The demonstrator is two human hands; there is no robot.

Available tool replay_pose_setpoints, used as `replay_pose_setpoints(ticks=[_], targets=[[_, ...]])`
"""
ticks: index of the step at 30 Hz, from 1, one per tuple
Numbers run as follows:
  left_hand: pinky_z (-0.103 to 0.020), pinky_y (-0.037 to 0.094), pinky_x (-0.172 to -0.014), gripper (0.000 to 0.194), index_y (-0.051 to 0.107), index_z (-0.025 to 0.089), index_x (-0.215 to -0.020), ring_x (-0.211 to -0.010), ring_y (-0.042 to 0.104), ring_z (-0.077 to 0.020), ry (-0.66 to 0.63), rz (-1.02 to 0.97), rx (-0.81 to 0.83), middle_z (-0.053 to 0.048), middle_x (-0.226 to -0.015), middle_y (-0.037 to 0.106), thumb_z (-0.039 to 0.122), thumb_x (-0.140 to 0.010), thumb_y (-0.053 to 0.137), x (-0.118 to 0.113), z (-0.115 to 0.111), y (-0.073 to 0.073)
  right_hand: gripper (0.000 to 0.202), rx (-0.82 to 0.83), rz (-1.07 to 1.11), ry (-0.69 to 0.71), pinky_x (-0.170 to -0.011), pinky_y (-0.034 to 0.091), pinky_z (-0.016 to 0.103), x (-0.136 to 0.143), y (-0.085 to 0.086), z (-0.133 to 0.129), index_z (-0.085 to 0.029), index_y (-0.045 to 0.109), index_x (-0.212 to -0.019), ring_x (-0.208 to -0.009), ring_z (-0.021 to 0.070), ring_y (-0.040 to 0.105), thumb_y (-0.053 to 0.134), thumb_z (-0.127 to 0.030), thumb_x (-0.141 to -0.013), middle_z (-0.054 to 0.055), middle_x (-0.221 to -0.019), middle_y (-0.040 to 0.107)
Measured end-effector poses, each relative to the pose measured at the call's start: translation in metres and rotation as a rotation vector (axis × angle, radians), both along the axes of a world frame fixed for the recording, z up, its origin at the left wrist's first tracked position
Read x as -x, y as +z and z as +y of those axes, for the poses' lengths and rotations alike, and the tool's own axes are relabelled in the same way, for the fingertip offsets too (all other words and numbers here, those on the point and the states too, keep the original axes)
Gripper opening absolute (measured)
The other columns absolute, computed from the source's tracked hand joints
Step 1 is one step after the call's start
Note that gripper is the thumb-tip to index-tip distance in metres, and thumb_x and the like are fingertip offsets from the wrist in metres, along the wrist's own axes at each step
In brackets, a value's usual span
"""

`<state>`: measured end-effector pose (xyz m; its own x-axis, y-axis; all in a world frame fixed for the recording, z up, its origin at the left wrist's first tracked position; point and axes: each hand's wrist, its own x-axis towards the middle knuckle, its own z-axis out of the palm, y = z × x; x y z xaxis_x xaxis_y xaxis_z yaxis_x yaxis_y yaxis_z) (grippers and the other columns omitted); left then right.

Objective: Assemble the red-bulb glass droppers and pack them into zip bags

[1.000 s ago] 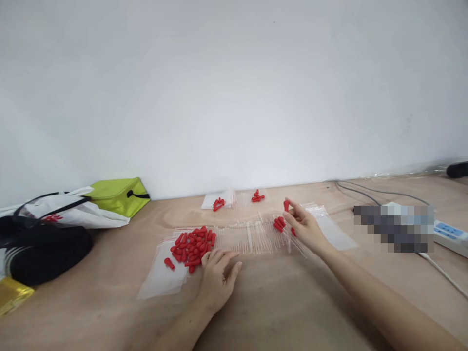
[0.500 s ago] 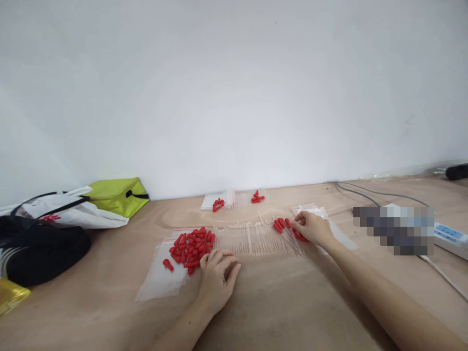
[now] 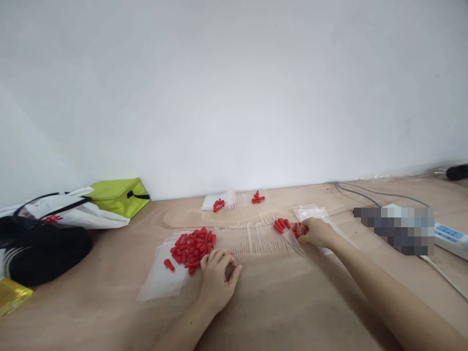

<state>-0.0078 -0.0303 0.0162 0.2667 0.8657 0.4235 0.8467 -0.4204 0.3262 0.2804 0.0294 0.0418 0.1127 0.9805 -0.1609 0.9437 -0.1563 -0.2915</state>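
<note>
My left hand (image 3: 218, 279) rests on the table with its fingers curled and apart, nothing in them, beside a pile of red rubber bulbs (image 3: 192, 248) on clear plastic bags (image 3: 161, 280). Over the red-capped droppers (image 3: 283, 225) on the right, my right hand (image 3: 313, 232) has its fingertips together at the red bulbs; what they pinch is partly hidden. Between the hands lies a row of thin clear tubes (image 3: 239, 241), side by side.
Small groups of red bulbs (image 3: 218, 204) lie near the wall. Clear bags (image 3: 310, 211) sit behind my right hand. A green bag (image 3: 119, 195), a black cap (image 3: 47, 256) and a power strip (image 3: 451, 239) flank the work area.
My right hand has shifted slightly right and down, uncovering more of the red bulbs beside its fingertips. My left hand has stayed nearly still.
</note>
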Motion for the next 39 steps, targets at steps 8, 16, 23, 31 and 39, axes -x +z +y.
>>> replay_pose_setpoints(ticks=[8,16,23,31,39], targets=[[-0.038,0.033,-0.073,0.008,0.061,0.021,-0.072,-0.084,0.052,-0.0231,0.136,0.09,0.005,-0.004,-0.083,0.062,0.023,-0.075,0.054,-0.018,0.018,0.009,0.012,-0.032,-0.114,-0.023,-0.065,0.033,0.032,0.007,0.003,-0.003,-0.02,0.063,-0.06,-0.075,0.0233,0.059,0.052,-0.016,-0.059,0.006,-0.069,0.065],[-0.047,0.035,-0.076,0.032,0.061,0.017,-0.059,-0.083,0.055,-0.0311,0.315,0.22,0.044,-0.011,-0.075,0.063,0.045,-0.072,0.053,-0.059,0.066,0.021,0.008,-0.097,-0.157,-0.053,-0.065,0.035,0.034,-0.012,0.009,-0.006,-0.018,0.061,-0.061,-0.076,0.0258,0.059,0.054,-0.015,-0.061,0.009,-0.076,0.066],[-0.048,0.036,-0.074,0.017,0.063,0.013,-0.059,-0.081,0.057,-0.0332,0.294,0.25,0.07,-0.016,-0.072,0.063,0.022,-0.07,0.053,-0.071,0.071,0.019,0.005,-0.195,0.139,0.018,-0.052,0.035,0.022,-0.004,0.015,-0.004,-0.018,0.056,-0.06,-0.062,0.0155,0.056,0.052,-0.016,-0.064,0.004,-0.061,0.061],[-0.039,0.037,-0.073,0.016,0.058,0.016,-0.077,-0.086,0.056,-0.0266,0.108,0.232,0.067,-0.01,-0.084,0.064,0.02,-0.082,0.043,-0.051,0.045,0.037,0.023,-0.436,0.869,0.191,-0.055,0.039,0.023,0.05,-0.013,-0.016,-0.018,0.051,-0.094,-0.057,0.0106,0.05,0.044,-0.022,-0.072,-0.003,-0.064,0.052],[-0.035,0.032,-0.079,0.022,0.057,0.02,-0.091,-0.073,0.058,-0.0162,-0.288,0.152,-0.049,-0.003,-0.082,0.067,0.016,-0.087,0.036,0.01,-0.002,0.016,0.017,-0.389,0.994,0.237,-0.049,0.038,0.022,0.096,-0.05,-0.05,-0.018,0.046,-0.062,-0.052,0.0092,0.046,0.057,-0.028,-0.07,-0.003,-0.057,0.05]])
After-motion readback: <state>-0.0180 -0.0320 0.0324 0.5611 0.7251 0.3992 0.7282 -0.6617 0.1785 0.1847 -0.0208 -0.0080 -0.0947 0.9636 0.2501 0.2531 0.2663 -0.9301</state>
